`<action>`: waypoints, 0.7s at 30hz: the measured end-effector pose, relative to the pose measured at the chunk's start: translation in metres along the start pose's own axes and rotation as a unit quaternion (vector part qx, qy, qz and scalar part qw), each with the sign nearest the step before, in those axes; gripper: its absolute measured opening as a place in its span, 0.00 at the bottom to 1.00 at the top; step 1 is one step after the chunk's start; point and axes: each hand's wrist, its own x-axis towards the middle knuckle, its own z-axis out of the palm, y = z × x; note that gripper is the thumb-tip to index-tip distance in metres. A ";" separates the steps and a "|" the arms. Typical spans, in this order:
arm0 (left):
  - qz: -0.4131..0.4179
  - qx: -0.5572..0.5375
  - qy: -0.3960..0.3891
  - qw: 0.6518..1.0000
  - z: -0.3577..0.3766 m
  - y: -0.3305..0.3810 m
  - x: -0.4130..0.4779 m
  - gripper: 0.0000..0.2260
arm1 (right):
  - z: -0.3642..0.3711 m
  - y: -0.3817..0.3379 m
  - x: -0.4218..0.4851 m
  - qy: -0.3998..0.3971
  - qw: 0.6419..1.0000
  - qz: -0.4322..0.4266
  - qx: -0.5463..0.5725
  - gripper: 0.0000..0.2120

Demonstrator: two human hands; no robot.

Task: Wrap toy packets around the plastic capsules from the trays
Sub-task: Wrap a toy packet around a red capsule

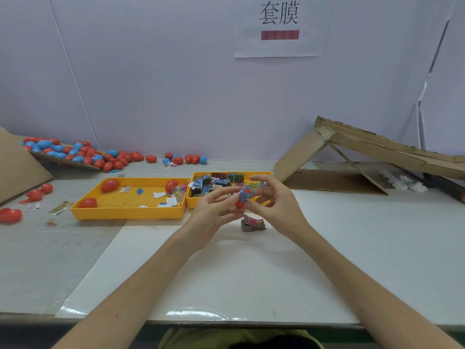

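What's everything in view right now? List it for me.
Left tray: one, yellow, mid-table.
Right tray: one, yellow, beside it.
Tray capsules: three, red, in left tray.
Tray packets: many, mixed colours, in right tray.
Loose capsules: many, red and blue, back left.
Stack: one bundle of packets, pink-topped, table, below hands.
Cardboard: two pieces, brown, far left and right.
Sign: one, white, wall.
Capsule: one, red, held above table.
Packet: one, blue, around capsule's top.
Left hand: holds capsule.
Right hand: pinches packet.
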 end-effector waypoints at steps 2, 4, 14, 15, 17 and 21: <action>-0.010 -0.025 -0.005 1.000 0.001 0.001 -0.001 0.16 | 0.000 0.000 0.000 0.000 1.000 0.002 0.018 0.25; -0.019 -0.046 -0.010 0.999 0.001 0.002 -0.001 0.16 | 0.001 0.000 0.000 0.002 0.999 0.000 0.033 0.27; -0.076 -0.099 -0.023 0.992 -0.006 0.002 0.001 0.09 | 0.011 0.000 -0.007 0.117 0.979 -0.138 -0.092 0.15; -0.078 -0.105 -0.030 0.991 -0.006 0.002 0.001 0.10 | 0.013 0.000 -0.008 0.119 0.977 -0.148 -0.099 0.15; -0.083 -0.117 -0.043 0.989 -0.005 0.004 -0.002 0.14 | 0.017 0.001 -0.010 0.119 0.973 -0.165 -0.106 0.18; -0.099 -0.122 -0.062 0.986 -0.002 0.005 -0.004 0.14 | 0.019 0.003 -0.010 0.132 0.961 -0.205 -0.134 0.18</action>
